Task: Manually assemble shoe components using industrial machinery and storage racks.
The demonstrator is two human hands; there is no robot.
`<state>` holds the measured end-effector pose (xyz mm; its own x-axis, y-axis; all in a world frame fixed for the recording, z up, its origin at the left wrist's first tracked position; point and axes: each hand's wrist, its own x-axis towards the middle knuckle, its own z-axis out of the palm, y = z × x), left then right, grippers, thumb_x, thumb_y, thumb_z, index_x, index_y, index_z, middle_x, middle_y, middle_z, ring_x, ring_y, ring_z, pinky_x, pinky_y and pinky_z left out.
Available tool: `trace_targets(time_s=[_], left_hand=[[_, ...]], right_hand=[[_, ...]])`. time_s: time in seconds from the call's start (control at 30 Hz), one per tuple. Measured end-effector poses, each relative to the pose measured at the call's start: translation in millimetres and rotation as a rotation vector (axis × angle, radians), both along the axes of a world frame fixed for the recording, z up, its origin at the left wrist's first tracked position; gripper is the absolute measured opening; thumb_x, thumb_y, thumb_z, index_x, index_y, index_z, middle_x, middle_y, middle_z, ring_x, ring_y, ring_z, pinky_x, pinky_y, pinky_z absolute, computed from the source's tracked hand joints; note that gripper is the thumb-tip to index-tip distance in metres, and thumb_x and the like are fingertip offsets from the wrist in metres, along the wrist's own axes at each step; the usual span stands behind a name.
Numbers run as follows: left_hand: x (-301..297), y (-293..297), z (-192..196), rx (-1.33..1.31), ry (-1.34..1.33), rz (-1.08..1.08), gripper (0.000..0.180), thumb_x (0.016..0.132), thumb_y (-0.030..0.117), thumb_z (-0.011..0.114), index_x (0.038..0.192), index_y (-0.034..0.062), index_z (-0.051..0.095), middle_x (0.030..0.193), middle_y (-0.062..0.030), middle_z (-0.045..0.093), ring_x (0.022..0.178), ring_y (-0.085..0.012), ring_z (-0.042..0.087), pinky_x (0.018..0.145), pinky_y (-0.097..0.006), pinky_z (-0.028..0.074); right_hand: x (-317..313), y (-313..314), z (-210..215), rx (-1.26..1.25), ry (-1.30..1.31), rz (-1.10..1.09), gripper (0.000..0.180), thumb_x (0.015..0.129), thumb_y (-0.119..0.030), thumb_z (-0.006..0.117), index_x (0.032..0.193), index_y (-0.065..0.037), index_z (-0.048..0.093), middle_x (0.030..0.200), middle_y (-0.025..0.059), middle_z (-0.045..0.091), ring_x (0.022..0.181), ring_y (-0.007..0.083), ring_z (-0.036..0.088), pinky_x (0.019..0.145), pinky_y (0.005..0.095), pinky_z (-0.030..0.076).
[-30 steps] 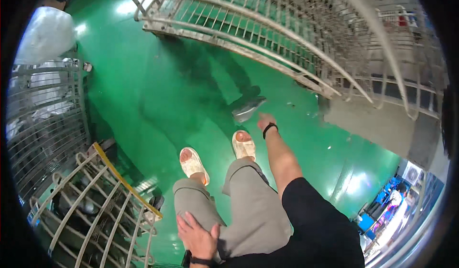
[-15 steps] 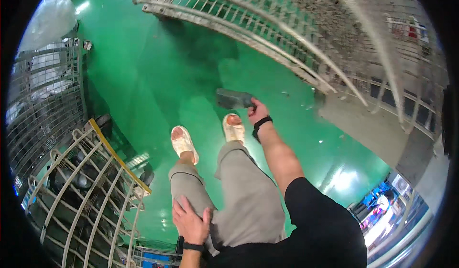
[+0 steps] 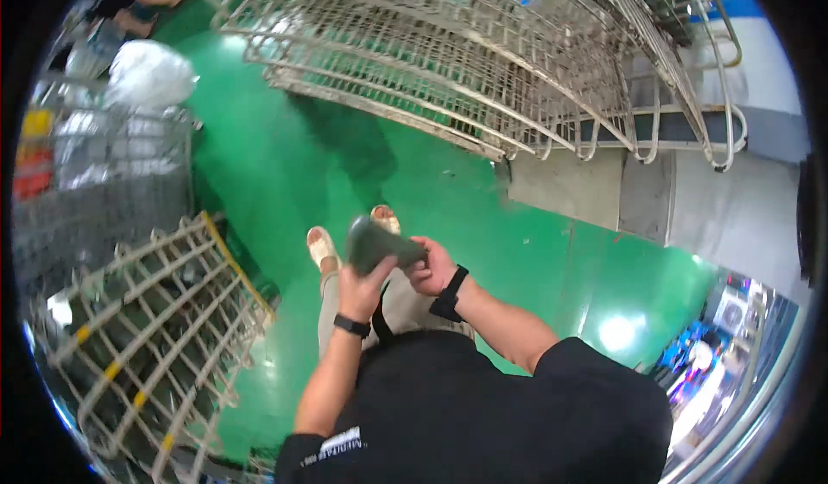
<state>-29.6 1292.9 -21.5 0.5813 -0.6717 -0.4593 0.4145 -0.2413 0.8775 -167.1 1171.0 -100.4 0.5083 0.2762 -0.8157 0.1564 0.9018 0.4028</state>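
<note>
A smooth dark grey-green elongated piece (image 3: 376, 244), broad and rounded at one end and narrower at the other, is held in front of my body above my feet. Its exact kind I cannot make out. My right hand (image 3: 434, 268) grips the narrower end, fingers curled around it. Against its near left side, my left hand (image 3: 355, 289) is closed on it, slightly blurred, with most fingers hidden. Each wrist wears a black band.
At left stands a wire cage (image 3: 164, 311) with dark items inside. Another mesh cage holds a wrapped white bundle (image 3: 151, 74). Long wire racks (image 3: 431, 61) line the far side, beside a grey panel (image 3: 565, 191). A person (image 3: 129, 1) is at far left. The floor (image 3: 509, 234) is green.
My left hand has left my thigh and taken hold of the piece. My right hand has brought the piece closer and to the left. The view has shifted, showing more of the racks.
</note>
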Motion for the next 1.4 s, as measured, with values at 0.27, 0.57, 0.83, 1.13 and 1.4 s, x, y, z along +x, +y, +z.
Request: trace_targets(time_s=[0.27,0.57,0.83,1.13,1.4], left_hand=[[21,-11,94,0.248,-0.263,-0.066,0.046,0.081,0.027,0.079,0.111,-0.0054,0.065,0.099,-0.0161,0.075,0.089,-0.0221,0.073,0.081,-0.035,0.057],[37,35,131,0.133,-0.405,-0.018,0.046,0.083,0.031,0.080,0.110,-0.0036,0.064,0.097,-0.0167,0.075,0.088,-0.0261,0.074,0.080,-0.036,0.058],[65,60,101,-0.140,0.019,-0.092,0.046,0.085,0.014,0.080,0.122,-0.0035,0.059,0.114,-0.0094,0.069,0.101,-0.0196,0.068,0.091,-0.035,0.055],[82,68,88,-0.428,0.543,-0.160,0.053,0.086,-0.002,0.071,0.134,0.0005,0.049,0.119,-0.0074,0.064,0.109,-0.0199,0.065,0.097,-0.034,0.053],[89,59,89,-0.356,0.357,-0.209,0.047,0.088,0.003,0.072,0.130,0.0003,0.051,0.110,-0.0056,0.066,0.095,-0.0165,0.066,0.083,-0.032,0.056]], right_hand=[[-8,23,125,-0.221,-0.150,0.408,0.070,0.097,-0.067,0.044,0.106,0.000,0.061,0.068,0.0082,0.060,0.042,0.0055,0.044,0.033,0.0164,0.033],[-10,59,147,-0.327,-0.351,0.409,0.071,0.098,-0.072,0.037,0.099,-0.006,0.062,0.063,0.0112,0.061,0.034,0.0086,0.040,0.029,0.0185,0.030],[-13,73,136,-0.273,-0.565,0.253,0.062,0.101,-0.065,0.044,0.111,-0.007,0.063,0.066,0.0104,0.062,0.036,0.0083,0.044,0.031,0.0181,0.034],[-12,81,153,-0.332,-0.459,-0.030,0.044,0.106,-0.050,0.047,0.117,-0.009,0.058,0.072,0.0087,0.062,0.042,0.0039,0.045,0.036,0.0171,0.036],[5,93,175,-0.769,-0.318,0.154,0.054,0.104,-0.051,0.048,0.133,-0.006,0.053,0.090,0.0150,0.070,0.058,0.0166,0.060,0.052,0.0276,0.051]])
